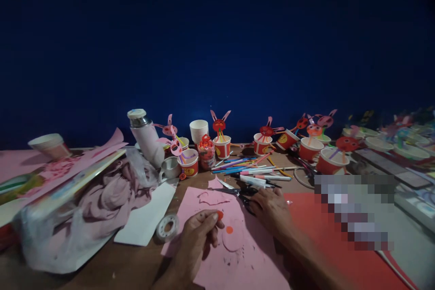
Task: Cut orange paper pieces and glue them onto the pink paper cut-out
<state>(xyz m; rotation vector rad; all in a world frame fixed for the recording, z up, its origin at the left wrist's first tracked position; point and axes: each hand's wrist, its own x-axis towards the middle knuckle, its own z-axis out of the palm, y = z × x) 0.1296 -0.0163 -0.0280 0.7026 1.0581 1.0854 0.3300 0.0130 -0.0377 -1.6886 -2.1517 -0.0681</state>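
My left hand (200, 231) pinches a small orange-red paper circle (220, 215) between thumb and finger, above a pink paper sheet (258, 258). My right hand (272, 208) has its fingers curled at the handles of a pair of scissors (243, 197), which lie over the sheet's far part with the blades pointing left. On the sheet is a pink paper oval (233, 242), and a second orange dot (229, 230) lies at its top. Close to the scissor blades is a torn-edged pink scrap (212, 198).
A tape roll (167, 228) and white paper (146, 217) lie left, beside a plastic bag with cloth (112, 195). Behind are a flask (146, 138), a metal mug (170, 168), pens (254, 181) and several paper cups with rabbit figures (223, 147). Red paper (326, 231) lies right.
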